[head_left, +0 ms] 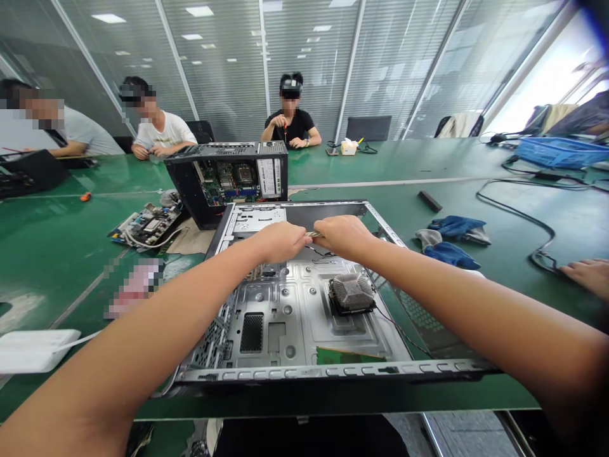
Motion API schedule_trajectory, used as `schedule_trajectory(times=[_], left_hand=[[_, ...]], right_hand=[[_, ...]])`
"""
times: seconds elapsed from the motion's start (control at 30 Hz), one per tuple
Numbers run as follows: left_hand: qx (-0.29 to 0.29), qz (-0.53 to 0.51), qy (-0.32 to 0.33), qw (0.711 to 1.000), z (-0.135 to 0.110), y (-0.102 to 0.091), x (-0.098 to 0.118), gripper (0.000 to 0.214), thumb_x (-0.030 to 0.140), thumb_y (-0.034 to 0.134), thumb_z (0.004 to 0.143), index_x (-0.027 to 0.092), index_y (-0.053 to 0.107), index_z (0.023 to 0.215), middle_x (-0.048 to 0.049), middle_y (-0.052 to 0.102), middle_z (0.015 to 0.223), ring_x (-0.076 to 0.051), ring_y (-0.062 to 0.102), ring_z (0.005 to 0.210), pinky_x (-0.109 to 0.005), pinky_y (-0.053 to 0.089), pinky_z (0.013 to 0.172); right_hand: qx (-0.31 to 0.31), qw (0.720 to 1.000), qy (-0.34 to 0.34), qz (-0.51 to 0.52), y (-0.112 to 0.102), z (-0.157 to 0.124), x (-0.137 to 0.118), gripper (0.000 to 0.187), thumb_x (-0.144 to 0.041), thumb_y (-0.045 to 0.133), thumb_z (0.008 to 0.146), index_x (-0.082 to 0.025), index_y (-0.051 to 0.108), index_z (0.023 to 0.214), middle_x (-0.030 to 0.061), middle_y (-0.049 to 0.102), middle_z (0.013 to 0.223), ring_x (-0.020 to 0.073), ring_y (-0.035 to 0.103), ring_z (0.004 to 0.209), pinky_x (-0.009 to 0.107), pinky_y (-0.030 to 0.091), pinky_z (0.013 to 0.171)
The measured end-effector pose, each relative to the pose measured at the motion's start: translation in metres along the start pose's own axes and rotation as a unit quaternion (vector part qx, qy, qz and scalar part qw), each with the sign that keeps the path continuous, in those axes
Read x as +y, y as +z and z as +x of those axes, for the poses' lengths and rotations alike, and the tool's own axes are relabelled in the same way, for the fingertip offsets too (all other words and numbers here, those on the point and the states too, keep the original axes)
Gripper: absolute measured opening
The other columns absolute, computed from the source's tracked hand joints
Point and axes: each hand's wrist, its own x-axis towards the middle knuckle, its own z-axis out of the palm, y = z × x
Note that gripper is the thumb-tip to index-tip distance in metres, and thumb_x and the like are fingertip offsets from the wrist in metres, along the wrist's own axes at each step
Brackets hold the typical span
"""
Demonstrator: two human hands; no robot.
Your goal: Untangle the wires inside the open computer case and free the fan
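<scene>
Both arms reach over an open computer case (304,317) lying flat on the table. My left hand (283,242) is closed on one end of a pale, twisted cable bundle (312,234). The other end is gripped by my right hand (343,237), close beside the left. Most of the bundle is hidden inside my fingers. Below the right hand, a finned CPU cooler (353,291) rests on the bare metal floor of the case, with a thin dark wire. A green circuit board (347,356), perhaps a memory stick, lies along the near edge.
Behind stands an upright computer case (228,174). A loose motherboard (150,222) is at left, near a white power adapter (38,350). Blue gloves (450,241), a black cable (518,212) and a blue basket (552,152) are at right. Another person's hand (587,274) is at far right.
</scene>
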Motion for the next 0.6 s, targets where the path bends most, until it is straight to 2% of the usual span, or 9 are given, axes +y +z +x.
schedule_trajectory(times=[0.2, 0.43, 0.6], left_hand=[[-0.008, 0.064, -0.022, 0.998, -0.0016, -0.0010, 0.0042, 0.050, 0.044, 0.022, 0.096, 0.015, 0.063, 0.096, -0.0148, 0.067, 0.079, -0.025, 0.061, 0.069, -0.033, 0.036, 0.057], [0.006, 0.109, -0.003, 0.994, -0.0024, -0.0012, 0.0045, 0.041, 0.041, 0.028, 0.097, 0.016, 0.061, 0.101, -0.0115, 0.068, 0.078, -0.022, 0.062, 0.070, -0.032, 0.038, 0.060], [0.013, 0.131, 0.001, 0.991, -0.0023, 0.0003, 0.0049, 0.039, 0.040, 0.031, 0.097, 0.016, 0.059, 0.104, -0.0122, 0.068, 0.080, -0.024, 0.063, 0.072, -0.032, 0.038, 0.061]], right_hand=[[-0.058, 0.997, -0.003, 0.060, 0.0039, 0.0020, 0.0022, 0.039, -0.048, 0.038, 0.090, -0.020, 0.062, 0.077, 0.0072, 0.066, 0.072, 0.0177, 0.055, 0.063, 0.030, 0.021, 0.055], [-0.088, 0.983, -0.012, 0.160, 0.0003, 0.0013, 0.0021, 0.033, -0.042, 0.042, 0.084, -0.020, 0.056, 0.064, 0.0029, 0.058, 0.061, 0.0132, 0.042, 0.054, 0.028, 0.023, 0.052], [-0.117, 0.970, -0.005, 0.215, -0.0022, 0.0002, 0.0018, 0.033, -0.041, 0.044, 0.082, -0.020, 0.053, 0.059, 0.0002, 0.052, 0.056, 0.0122, 0.039, 0.053, 0.028, 0.025, 0.052]])
